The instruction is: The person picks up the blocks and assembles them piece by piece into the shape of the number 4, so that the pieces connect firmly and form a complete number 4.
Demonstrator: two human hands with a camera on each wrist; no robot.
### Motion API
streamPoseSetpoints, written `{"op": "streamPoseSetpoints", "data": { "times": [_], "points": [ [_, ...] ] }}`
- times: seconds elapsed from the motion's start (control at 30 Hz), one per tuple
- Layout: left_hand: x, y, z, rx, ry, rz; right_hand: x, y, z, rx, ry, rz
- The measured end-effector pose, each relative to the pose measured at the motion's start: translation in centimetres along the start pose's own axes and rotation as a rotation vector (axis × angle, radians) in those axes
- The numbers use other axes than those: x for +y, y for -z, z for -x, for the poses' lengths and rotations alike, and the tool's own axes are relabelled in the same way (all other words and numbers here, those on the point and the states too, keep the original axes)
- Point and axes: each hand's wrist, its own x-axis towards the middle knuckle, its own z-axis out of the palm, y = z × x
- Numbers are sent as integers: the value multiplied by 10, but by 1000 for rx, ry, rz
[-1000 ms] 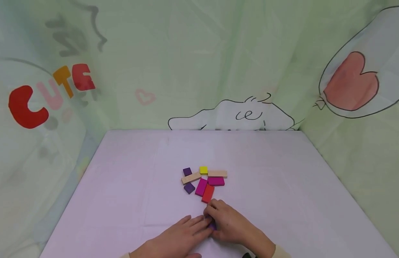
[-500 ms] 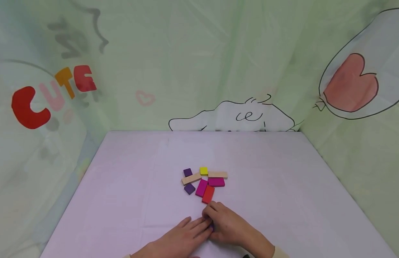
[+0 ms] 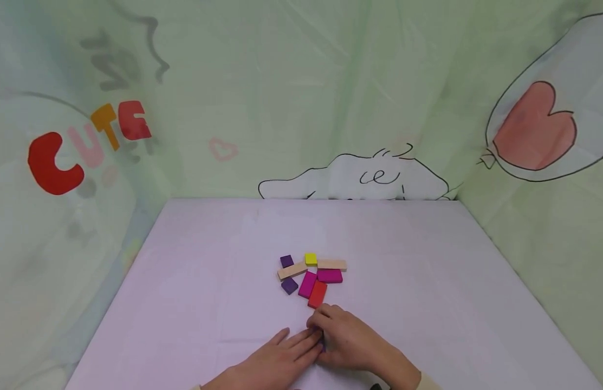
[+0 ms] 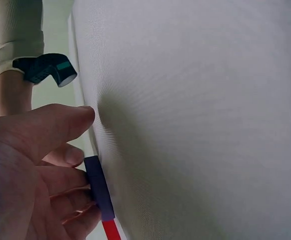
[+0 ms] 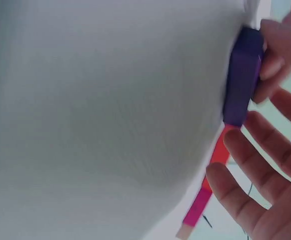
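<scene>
Both hands meet at the near side of the table over a purple block (image 4: 99,187). My left hand (image 3: 277,358) lies palm down with its fingers straight, the tips touching the block's side. My right hand (image 3: 352,342) holds the block between its thumb and curled fingers from the other side. In the head view the hands hide most of it. The right wrist view shows a long purple side of the block (image 5: 241,82). Its far end lies at the near end of a red block (image 5: 219,147).
Beyond the hands lie the red block (image 3: 317,294), two magenta blocks (image 3: 308,284), two plain wooden blocks (image 3: 332,264), a yellow cube (image 3: 311,259) and two dark purple blocks (image 3: 289,285). A white cloth (image 3: 223,238) covers the table, with printed curtains around it.
Both hands stay almost in place, and a little less of the purple block shows between them. The head view has shifted slightly. The other blocks keep their arrangement.
</scene>
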Motion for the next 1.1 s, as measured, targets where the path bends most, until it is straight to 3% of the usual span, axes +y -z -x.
{"op": "streamPoseSetpoints", "data": {
  "times": [0.17,0.27,0.63,0.8,1.1],
  "points": [
    [0,1,-1,-52,17,74,6,11,-2,-21,-104,-110],
    [0,2,-1,-82,30,115,10,15,-8,25,-142,-120],
    [1,1,-3,-107,61,196,18,7,-30,193,-161,61],
    [0,0,-3,-121,68,264,18,1,-37,200,-229,101],
    [-2,-2,-3,-121,66,290,20,-3,-45,188,-291,119]
  ]
}}
